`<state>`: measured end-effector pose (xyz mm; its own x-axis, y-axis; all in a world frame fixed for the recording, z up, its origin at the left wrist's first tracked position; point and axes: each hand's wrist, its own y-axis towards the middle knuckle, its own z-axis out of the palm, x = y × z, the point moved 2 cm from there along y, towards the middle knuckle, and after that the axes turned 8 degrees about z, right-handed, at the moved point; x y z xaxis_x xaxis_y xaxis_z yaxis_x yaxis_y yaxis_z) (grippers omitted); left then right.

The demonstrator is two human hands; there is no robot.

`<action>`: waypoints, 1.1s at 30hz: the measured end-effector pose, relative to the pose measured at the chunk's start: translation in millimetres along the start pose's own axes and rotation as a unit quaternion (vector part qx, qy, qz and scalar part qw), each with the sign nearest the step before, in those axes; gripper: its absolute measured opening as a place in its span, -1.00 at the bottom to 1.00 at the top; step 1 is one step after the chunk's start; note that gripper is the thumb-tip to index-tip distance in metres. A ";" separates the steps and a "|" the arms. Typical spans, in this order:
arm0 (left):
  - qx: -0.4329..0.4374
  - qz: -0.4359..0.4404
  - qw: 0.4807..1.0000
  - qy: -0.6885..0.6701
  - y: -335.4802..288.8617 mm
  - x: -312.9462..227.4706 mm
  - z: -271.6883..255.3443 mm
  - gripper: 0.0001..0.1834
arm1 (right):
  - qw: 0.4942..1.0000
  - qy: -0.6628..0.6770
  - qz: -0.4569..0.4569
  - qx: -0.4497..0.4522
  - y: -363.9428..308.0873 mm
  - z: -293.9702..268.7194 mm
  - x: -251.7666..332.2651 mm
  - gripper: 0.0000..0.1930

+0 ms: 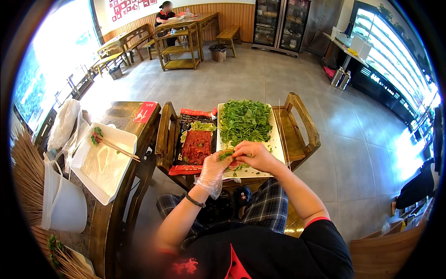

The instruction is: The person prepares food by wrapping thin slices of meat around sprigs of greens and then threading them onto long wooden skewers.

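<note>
My left hand (213, 169), in a clear plastic glove, is closed on a small bunch of green herbs (226, 154). The fingers of my right hand (254, 156) pinch at the same bunch from the right. Both hands are over the near end of a white tray (278, 151) heaped with chopped leafy greens (245, 122). Left of it, red marinated meat (197, 147) lies on black and red packaging (185, 169), with pale green shreds (203, 126) behind it. Thin skewers (282, 128) rest along the tray's right side.
On the left table (111, 223), a white tray (104, 183) holds a few skewers with herbs and meat (96, 136). A white bucket (69, 207) stands near many bare skewers (28, 172). A wooden stand (297, 139) carries the greens. A person (163, 16) sits at a far table.
</note>
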<state>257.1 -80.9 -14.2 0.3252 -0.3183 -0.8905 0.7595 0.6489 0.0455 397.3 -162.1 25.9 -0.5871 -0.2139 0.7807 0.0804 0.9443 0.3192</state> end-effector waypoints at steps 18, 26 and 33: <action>0.027 0.068 0.971 0.229 -8.7 -17.6 4.0 -0.78 | 0.998 -0.055 -0.001 -0.007 16.4 3.1 33.0 -0.81; 0.025 0.120 0.937 0.328 -6.8 -6.6 -7.4 -0.73 | 0.972 -0.195 -0.120 0.059 12.0 8.1 40.6 -0.75; 0.002 0.037 0.999 0.034 -12.6 -9.8 -5.1 -0.79 | 0.999 -0.036 0.030 -0.022 6.0 -7.0 29.3 -0.80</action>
<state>241.4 -82.4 -8.4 0.3414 -0.2220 -0.9133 0.7368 0.6665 0.1135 386.3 -164.5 54.5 -0.6358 -0.1381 0.7594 0.1512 0.9425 0.2980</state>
